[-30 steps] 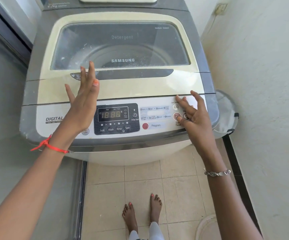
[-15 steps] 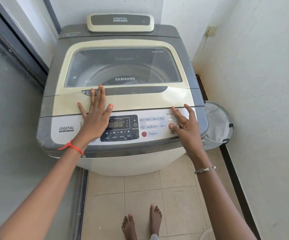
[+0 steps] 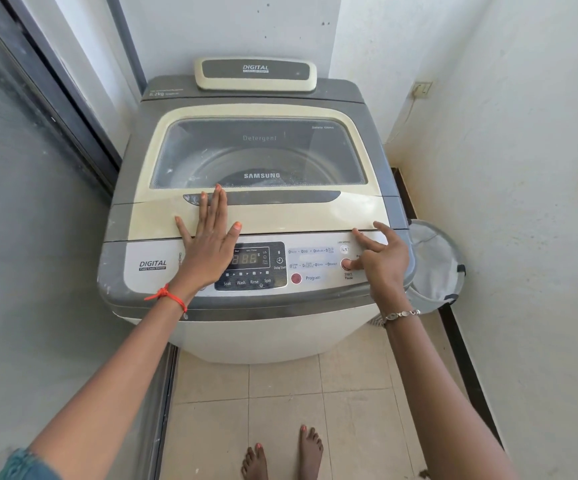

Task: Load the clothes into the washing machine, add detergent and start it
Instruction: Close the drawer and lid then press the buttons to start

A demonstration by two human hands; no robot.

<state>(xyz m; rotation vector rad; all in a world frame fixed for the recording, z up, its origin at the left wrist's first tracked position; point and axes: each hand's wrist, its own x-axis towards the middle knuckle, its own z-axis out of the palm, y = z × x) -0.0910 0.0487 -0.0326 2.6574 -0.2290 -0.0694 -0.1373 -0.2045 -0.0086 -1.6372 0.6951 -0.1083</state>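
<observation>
A grey and cream top-load washing machine [image 3: 315, 216] stands before me with its glass lid [image 3: 259, 154] closed. My left hand [image 3: 209, 242] lies flat, fingers spread, across the lid's front edge and the left of the control panel [image 3: 251, 266]. Its display is lit. My right hand [image 3: 379, 256] rests at the panel's right end, thumb on the red Start/Pause button [image 3: 345, 263], other fingers apart. No clothes are visible through the lid.
A grey mesh laundry basket [image 3: 436, 268] sits between the machine's right side and the white wall. A frosted sliding door [image 3: 31, 237] runs along the left. My bare feet [image 3: 284, 455] stand on the tiled floor.
The view has pulled back and tilted up, showing the whole machine. My left hand has settled flat on the lid edge. My right hand stays at the Start/Pause button.
</observation>
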